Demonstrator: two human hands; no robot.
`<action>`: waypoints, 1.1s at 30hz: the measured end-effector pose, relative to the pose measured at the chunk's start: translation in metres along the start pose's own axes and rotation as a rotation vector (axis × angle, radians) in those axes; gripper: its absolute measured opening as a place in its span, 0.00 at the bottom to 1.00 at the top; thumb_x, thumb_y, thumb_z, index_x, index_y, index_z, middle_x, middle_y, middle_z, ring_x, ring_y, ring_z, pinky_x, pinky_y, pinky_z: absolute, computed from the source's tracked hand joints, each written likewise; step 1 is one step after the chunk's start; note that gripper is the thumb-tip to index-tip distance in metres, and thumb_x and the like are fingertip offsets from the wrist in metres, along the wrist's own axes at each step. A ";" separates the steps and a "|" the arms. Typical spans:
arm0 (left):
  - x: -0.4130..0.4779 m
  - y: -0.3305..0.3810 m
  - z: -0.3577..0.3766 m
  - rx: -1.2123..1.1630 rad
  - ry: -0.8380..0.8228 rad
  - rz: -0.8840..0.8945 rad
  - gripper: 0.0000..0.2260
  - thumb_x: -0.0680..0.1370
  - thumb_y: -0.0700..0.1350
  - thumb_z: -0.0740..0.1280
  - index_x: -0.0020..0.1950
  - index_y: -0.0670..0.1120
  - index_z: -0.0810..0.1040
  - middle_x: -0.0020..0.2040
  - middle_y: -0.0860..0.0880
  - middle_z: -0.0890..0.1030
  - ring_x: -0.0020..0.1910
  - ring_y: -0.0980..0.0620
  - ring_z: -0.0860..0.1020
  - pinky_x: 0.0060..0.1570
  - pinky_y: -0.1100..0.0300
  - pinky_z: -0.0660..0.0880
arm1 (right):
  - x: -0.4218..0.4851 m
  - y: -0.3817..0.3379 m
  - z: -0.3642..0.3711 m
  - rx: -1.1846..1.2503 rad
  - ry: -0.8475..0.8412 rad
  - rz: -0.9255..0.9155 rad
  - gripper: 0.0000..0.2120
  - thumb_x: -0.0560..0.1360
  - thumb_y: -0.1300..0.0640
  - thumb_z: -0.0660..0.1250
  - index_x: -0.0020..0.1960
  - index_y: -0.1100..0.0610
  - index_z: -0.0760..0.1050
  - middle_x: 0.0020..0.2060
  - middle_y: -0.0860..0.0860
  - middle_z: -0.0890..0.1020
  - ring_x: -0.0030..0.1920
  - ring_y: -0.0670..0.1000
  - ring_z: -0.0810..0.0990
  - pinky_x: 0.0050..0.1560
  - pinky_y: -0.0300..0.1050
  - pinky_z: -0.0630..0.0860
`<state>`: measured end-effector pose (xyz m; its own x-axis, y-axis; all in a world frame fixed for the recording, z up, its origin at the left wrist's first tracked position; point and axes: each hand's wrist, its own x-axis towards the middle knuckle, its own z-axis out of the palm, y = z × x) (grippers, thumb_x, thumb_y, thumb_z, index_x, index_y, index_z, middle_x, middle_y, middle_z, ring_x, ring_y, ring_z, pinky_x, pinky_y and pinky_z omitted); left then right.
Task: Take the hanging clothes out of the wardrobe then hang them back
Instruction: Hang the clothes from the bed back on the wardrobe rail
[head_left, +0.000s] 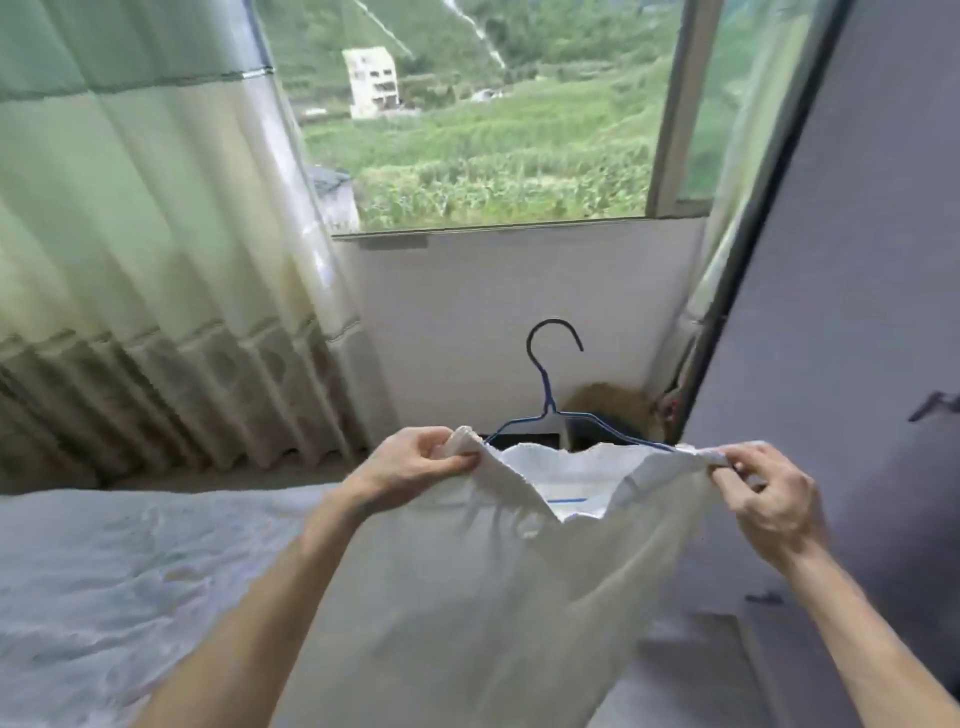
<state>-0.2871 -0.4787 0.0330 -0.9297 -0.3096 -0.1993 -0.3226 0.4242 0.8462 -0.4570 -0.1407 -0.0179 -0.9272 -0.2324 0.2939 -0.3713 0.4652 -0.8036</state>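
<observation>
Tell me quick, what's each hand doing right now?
Left hand: closed, pinching one shoulder of the white garment.
Right hand: closed, pinching the other shoulder, at the end of the blue wire hanger.

— What stands beyond the left fingers (460, 461)?
— A white wall (493, 322). Above it is a window (483, 130), bright with daylight, showing green terraced fields and a pale building (371, 83).
— And to the left of those fingers?
— A pale green curtain (145, 208), lit from behind, hanging down behind a bed (130, 561) with a light cover.
— Right of the right fingers (727, 467)?
— A grey wardrobe (857, 260), in shade, with dark handles.
</observation>
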 end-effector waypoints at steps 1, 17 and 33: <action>0.020 0.017 0.021 0.009 -0.073 0.029 0.09 0.74 0.58 0.73 0.44 0.54 0.83 0.37 0.57 0.76 0.36 0.57 0.72 0.40 0.58 0.66 | -0.001 0.015 -0.024 -0.012 0.057 0.043 0.06 0.71 0.49 0.67 0.40 0.39 0.81 0.42 0.43 0.82 0.41 0.48 0.78 0.40 0.36 0.72; 0.146 0.125 0.263 -0.263 -0.738 -0.029 0.06 0.76 0.49 0.72 0.43 0.48 0.83 0.43 0.44 0.83 0.40 0.46 0.81 0.45 0.54 0.76 | -0.037 0.115 -0.134 -0.236 0.514 0.575 0.14 0.78 0.54 0.67 0.62 0.54 0.75 0.56 0.47 0.81 0.53 0.49 0.79 0.57 0.46 0.74; 0.123 0.157 0.405 -0.102 -1.197 -0.088 0.16 0.68 0.50 0.78 0.51 0.53 0.78 0.46 0.51 0.84 0.43 0.52 0.78 0.46 0.54 0.63 | -0.112 0.067 -0.110 -0.280 0.215 0.865 0.17 0.74 0.49 0.69 0.35 0.58 0.67 0.24 0.48 0.67 0.28 0.48 0.62 0.33 0.47 0.61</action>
<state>-0.5236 -0.1054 -0.0590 -0.4977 0.6746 -0.5452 -0.4281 0.3557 0.8308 -0.3839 0.0107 -0.0476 -0.8659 0.4407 -0.2366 0.4798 0.5979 -0.6422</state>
